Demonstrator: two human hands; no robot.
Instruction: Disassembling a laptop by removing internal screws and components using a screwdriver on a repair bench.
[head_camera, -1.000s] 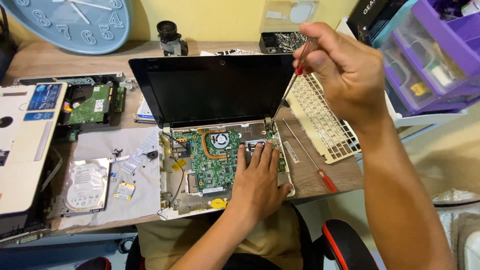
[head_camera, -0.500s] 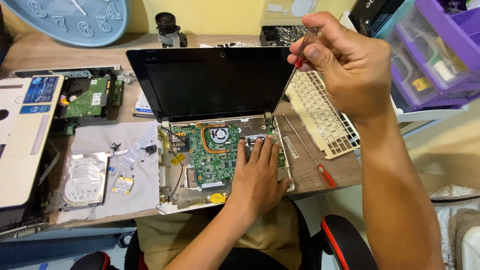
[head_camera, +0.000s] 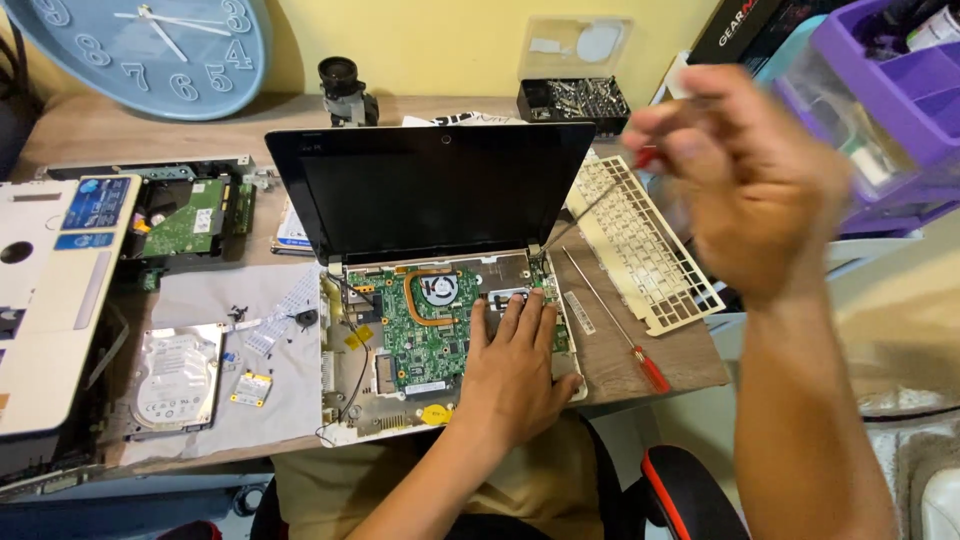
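A small laptop (head_camera: 430, 190) stands open on the desk, its base stripped to show the green motherboard (head_camera: 425, 325) with a copper heat pipe and fan. My left hand (head_camera: 515, 365) lies flat on the right side of that base, fingers spread on the board. My right hand (head_camera: 745, 175) is raised above the desk's right side, blurred, gripping a red-handled screwdriver (head_camera: 590, 205) whose thin shaft points down toward the laptop's right hinge.
A cream keyboard frame (head_camera: 640, 240) and a second red-handled screwdriver (head_camera: 615, 320) lie right of the laptop. A hard drive (head_camera: 175, 375) and small parts rest on grey paper (head_camera: 270, 400) at left, by another opened device (head_camera: 185, 215). A screw tray (head_camera: 572, 98), wall clock (head_camera: 150, 45) and purple drawers (head_camera: 880, 110) are behind.
My right hand has swung to the right and lower with the screwdriver, now blurred by motion. My left hand stays pressed on the laptop base.
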